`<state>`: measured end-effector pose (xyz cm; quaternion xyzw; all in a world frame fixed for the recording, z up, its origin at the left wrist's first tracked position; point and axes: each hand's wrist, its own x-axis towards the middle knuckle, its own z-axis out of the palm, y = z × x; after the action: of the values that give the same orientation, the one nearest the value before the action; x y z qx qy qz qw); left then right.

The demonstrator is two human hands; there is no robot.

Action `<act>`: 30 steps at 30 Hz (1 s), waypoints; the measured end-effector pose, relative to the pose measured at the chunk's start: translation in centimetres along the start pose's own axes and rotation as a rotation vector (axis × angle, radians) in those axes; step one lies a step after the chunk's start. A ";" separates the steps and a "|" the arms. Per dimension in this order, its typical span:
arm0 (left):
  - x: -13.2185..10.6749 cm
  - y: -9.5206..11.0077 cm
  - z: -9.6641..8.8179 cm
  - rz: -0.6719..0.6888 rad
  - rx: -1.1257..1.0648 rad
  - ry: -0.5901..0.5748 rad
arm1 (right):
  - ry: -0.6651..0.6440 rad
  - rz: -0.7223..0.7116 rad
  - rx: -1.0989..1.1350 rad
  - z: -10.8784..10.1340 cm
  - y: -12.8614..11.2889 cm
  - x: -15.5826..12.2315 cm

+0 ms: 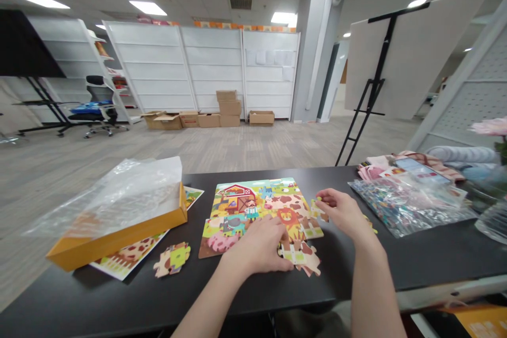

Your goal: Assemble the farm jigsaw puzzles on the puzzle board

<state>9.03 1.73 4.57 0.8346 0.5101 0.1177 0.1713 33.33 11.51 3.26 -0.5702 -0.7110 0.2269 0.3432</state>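
Pinches a piece (317, 207) in right hand (338, 211) at three o'clock from the puzzle (257, 203), flat on the table (142, 306). Curls left hand (261, 244) at six o'clock, against loose pieces (303, 257) at five; cannot tell if gripping any

The farm jigsaw puzzle (253, 199) shows a red barn (246, 204), an orange-maned lion (288, 217), a pink pig (222, 242) and a cream cow (288, 201) patched in brown. The tabletop (170, 303) is black, the open box (130, 239) yellow-orange, the stacked puzzle pieces (172, 259) lime, brown and cream, the carpet (214, 150) streaked grey and beige.
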 end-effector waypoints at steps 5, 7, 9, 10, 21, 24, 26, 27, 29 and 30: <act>-0.1 -2.1 -0.5 0.068 -0.102 0.086 | 0.008 -0.013 0.010 0.2 0.2 0.0; -0.1 -2.7 -0.5 0.051 -0.115 0.117 | 0.014 -0.002 -0.004 0.1 0.5 0.0; -0.2 -2.9 -0.4 0.029 -0.110 0.120 | 0.014 0.009 -0.023 0.0 0.8 0.0; -0.2 -3.0 -0.3 0.021 -0.100 0.117 | 0.011 0.013 -0.030 0.0 0.9 0.0; -0.9 -3.6 -1.6 -0.043 0.000 0.029 | -0.001 0.011 -0.042 -0.1 0.2 -0.1; -0.3 -3.0 -1.6 -0.023 0.015 0.072 | -0.008 0.004 -0.044 0.0 0.1 -0.2; 0.1 -2.7 -1.4 -0.016 0.024 0.084 | -0.039 -0.008 -0.023 0.1 0.2 -0.2; 0.3 -2.5 -1.2 -0.016 0.029 0.080 | -0.059 -0.015 -0.007 0.2 0.3 -0.3; 0.6 -2.4 -0.9 -0.019 0.041 0.069 | -0.090 -0.025 0.020 0.2 0.5 -0.3; 0.7 -2.4 -0.8 -0.019 0.044 0.066 | -0.099 -0.024 0.029 0.2 0.6 -0.3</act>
<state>7.14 3.54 4.35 0.8291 0.5257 0.1324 0.1368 33.65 11.38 2.65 -0.5448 -0.7305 0.2609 0.3187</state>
